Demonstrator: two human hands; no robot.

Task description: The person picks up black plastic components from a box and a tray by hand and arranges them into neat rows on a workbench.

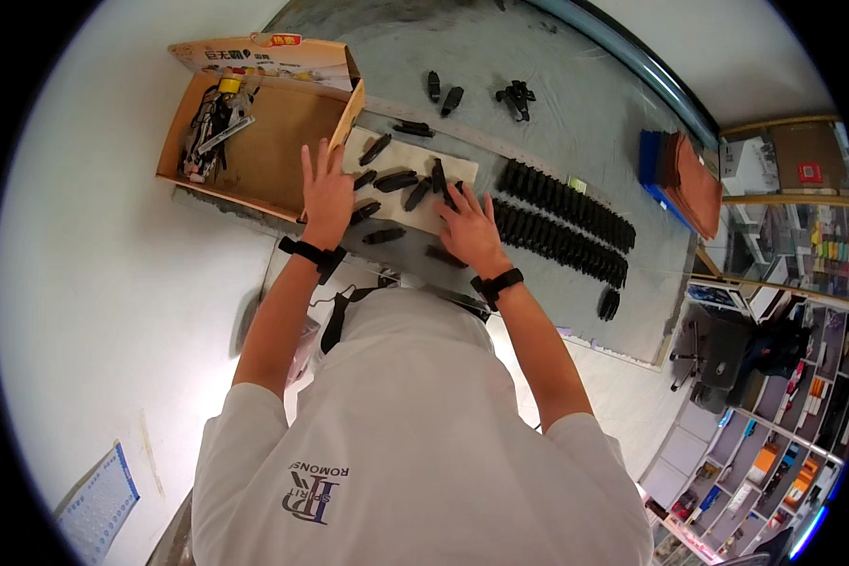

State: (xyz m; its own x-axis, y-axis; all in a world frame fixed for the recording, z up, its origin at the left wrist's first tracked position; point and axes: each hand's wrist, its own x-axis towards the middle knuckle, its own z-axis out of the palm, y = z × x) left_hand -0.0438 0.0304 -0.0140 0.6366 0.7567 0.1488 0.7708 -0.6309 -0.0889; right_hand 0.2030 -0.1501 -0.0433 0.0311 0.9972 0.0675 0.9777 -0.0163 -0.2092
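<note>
My grey table carries an open cardboard box, its raised flap bearing printed lettering, blocking the left, while rows of black pieces bound the right. Between them, a pale sheet lies near the table's front edge; beside it my left hand spreads wide, gripping nothing visible, and my right hand, half open, is at the loose black pieces there, whether holding one I can't tell.

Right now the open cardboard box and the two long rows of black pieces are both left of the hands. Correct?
Not quite: the two long rows of black pieces lie to the right of the right hand, not to the left. The head view shows it. The open cardboard box is left of the hands, as you said.
</note>
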